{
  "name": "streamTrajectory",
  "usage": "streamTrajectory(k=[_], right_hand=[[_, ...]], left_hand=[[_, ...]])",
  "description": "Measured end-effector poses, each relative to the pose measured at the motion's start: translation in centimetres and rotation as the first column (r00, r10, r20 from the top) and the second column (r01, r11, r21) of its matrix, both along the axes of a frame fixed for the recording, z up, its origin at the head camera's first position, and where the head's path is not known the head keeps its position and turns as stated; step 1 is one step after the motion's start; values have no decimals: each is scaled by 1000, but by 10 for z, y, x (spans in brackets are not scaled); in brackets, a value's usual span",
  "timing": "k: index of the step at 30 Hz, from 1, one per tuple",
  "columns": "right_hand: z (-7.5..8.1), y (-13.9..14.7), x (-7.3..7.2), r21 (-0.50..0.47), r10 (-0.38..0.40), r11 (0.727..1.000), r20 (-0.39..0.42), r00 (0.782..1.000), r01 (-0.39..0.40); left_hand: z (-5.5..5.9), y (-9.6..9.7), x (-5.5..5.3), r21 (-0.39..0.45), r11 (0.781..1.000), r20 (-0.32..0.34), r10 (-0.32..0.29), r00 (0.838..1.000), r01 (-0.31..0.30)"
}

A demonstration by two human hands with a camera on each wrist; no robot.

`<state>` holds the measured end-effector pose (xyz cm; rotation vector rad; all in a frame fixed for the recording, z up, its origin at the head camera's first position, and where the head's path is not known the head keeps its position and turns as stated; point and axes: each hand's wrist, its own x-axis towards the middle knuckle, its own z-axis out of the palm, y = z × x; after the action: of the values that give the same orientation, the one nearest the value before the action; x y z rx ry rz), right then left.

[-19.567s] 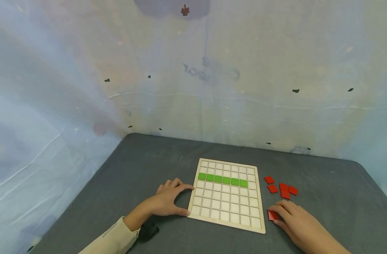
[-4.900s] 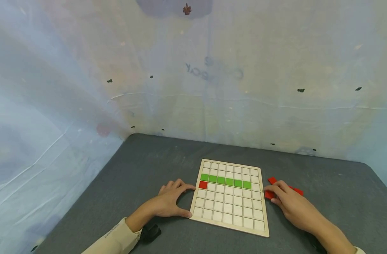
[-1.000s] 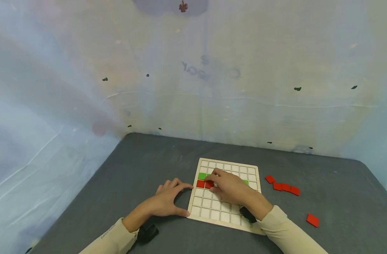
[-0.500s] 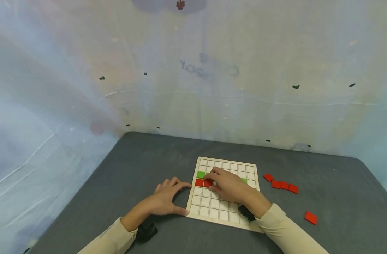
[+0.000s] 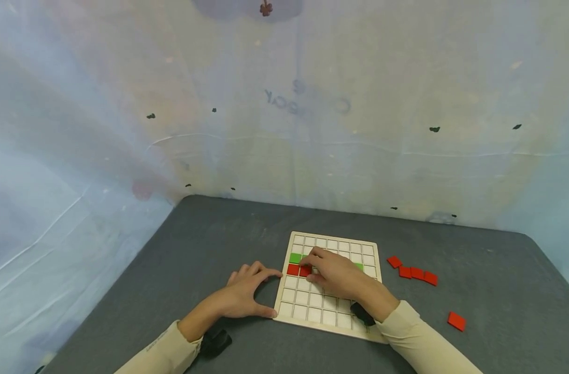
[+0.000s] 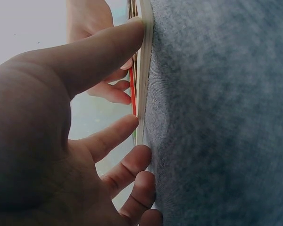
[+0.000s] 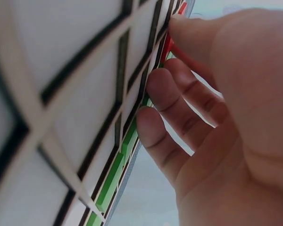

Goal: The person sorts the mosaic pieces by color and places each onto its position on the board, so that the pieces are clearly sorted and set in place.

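Note:
A pale wooden grid board (image 5: 331, 328) lies on the dark table. My left hand (image 5: 240, 296) rests at its left side, thumb at the near corner and index fingertip farther up the edge; the left wrist view shows the thumb (image 6: 108, 52) against the rim. Over the board, my right hand (image 5: 338, 272) has thumb and index finger pinching a red square tile (image 5: 305, 271) in the second cell of its row. Another red tile (image 5: 293, 269) fills the first cell. Green tiles (image 5: 295, 258) form the row above, mostly hidden by the right hand; some show in the right wrist view (image 7: 111, 181).
Several loose red tiles (image 5: 417, 273) lie in a close line right of the board. A single red tile (image 5: 456, 321) sits apart, nearer the front. A pale cloth sheet (image 5: 359, 176) hangs behind the table (image 5: 228, 228) and on its left.
Since about five seconds ago, the right hand has moved from the loose tiles onto the board, and a second red tile is in the row. Over the last second the hands have barely moved.

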<state>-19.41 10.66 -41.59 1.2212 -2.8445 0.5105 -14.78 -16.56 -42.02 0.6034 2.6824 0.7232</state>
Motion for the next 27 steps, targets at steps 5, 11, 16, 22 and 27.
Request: streamTrajectory(k=[5, 11, 16, 22, 27], right_hand=[[1, 0, 0, -3, 3, 1000, 4, 1000, -3], [1, 1, 0, 1, 1, 1000, 5, 1000, -1], [0, 0, 0, 1, 5, 1000, 3, 1000, -5], [-3, 0, -1, 6, 5, 1000, -7, 1000, -5], [-2, 1, -1, 5, 8, 1000, -12, 1000, -7]], left_hand=[[0, 0, 0, -1, 1000, -1, 1, 1000, -1], [0, 1, 0, 2, 1000, -1, 0, 1000, 0], [0, 1, 0, 5, 1000, -1, 1, 1000, -1], [-1, 0, 0, -4, 1000, 9, 5, 1000, -5], [-1, 2, -1, -12, 1000, 12, 15, 1000, -15]])
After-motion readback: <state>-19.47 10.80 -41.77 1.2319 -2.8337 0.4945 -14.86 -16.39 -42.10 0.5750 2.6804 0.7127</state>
